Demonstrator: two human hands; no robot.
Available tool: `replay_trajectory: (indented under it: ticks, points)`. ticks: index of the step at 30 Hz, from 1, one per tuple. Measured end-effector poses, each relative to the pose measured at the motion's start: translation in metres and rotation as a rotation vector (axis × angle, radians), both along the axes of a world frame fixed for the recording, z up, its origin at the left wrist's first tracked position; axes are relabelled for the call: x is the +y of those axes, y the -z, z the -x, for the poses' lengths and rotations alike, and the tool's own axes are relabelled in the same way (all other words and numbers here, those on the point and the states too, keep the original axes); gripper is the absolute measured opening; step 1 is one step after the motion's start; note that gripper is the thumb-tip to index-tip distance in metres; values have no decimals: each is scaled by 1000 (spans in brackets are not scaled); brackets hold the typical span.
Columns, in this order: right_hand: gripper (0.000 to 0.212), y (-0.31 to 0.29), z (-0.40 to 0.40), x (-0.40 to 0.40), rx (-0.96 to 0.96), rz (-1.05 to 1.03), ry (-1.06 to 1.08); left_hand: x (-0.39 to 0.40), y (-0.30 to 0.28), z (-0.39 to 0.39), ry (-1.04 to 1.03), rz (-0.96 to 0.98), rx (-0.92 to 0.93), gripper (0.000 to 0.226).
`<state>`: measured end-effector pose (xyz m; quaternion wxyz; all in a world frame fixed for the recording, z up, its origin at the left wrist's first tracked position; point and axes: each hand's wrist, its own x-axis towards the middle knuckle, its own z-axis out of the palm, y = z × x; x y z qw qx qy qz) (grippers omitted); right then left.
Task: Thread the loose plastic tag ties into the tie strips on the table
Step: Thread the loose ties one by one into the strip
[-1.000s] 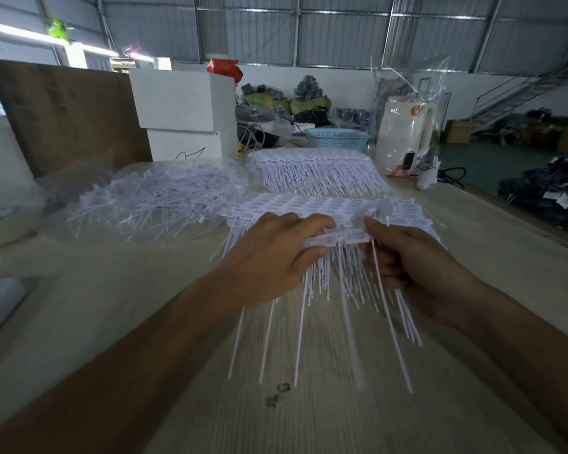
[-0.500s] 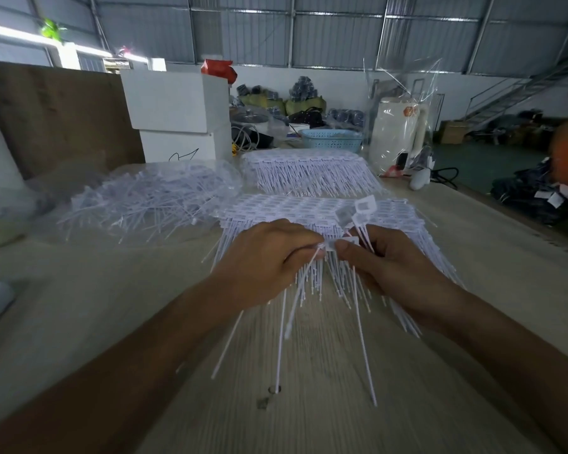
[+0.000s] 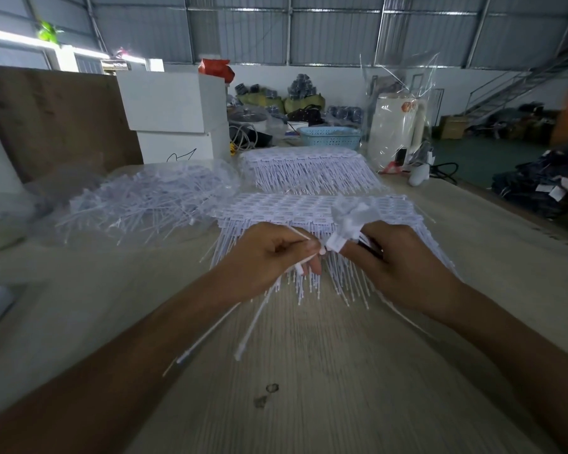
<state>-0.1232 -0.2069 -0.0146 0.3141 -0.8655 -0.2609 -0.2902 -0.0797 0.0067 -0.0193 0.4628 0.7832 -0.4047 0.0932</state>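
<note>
My left hand (image 3: 269, 257) pinches thin white tag ties (image 3: 253, 326) whose tails hang down toward the table. My right hand (image 3: 397, 260) grips a small bunch of white tie heads (image 3: 349, 221) just right of the left fingertips. The two hands meet over the near row of tie strips (image 3: 295, 208), whose tails fan out toward me. A second stack of tie strips (image 3: 305, 168) lies farther back. A loose heap of ties in a clear bag (image 3: 145, 198) lies to the left.
White boxes (image 3: 174, 116) and a brown board (image 3: 53, 119) stand at the back left. A blue basket (image 3: 330, 136) and a bagged white appliance (image 3: 397, 132) stand behind the strips. The wooden table (image 3: 309, 388) runs toward me; its right edge drops to the floor.
Both hands have closed together; my left fingers now pinch a tie tail against the heads in my right hand. The bunch of heads has risen above my right thumb.
</note>
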Motion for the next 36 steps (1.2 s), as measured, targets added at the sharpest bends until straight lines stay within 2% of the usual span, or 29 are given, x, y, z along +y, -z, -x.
replay_trajectory:
  ticks: [4,8,11,16,18,21,23,25,26,29,32,36]
  points:
    - [22,-2,-1,0,338,-340,-89,-3,-1,1,-42,46,9,10]
    - [41,-4,0,-5,598,-456,-161,-2,0,-1,-121,72,-57,11]
    - [34,-6,3,-3,651,-492,-186,1,1,-1,-155,-26,-208,13]
    - [39,-1,3,0,603,-317,-125,5,-2,2,-195,-307,-526,28]
    - [35,1,3,1,508,-151,-75,5,-4,3,-189,-423,-675,24]
    - [42,3,0,-5,369,73,27,3,-5,3,-192,-539,-870,16]
    - [28,-2,-4,-12,256,175,132,4,-4,2,-183,-606,-950,16]
    - [21,-8,-8,-20,215,65,205,4,-2,2,-163,-590,-915,19]
    - [23,-10,-9,-23,247,-70,216,4,-1,3,-150,-535,-821,20]
    - [26,-12,-4,-20,513,-458,101,1,-1,2,-150,-303,-454,23]
    - [46,-5,3,-4,726,-524,-50,-6,-2,2,-200,-184,-373,21]
    - [37,-2,7,13,812,-551,-153,-14,-1,8,-214,-12,-267,27]
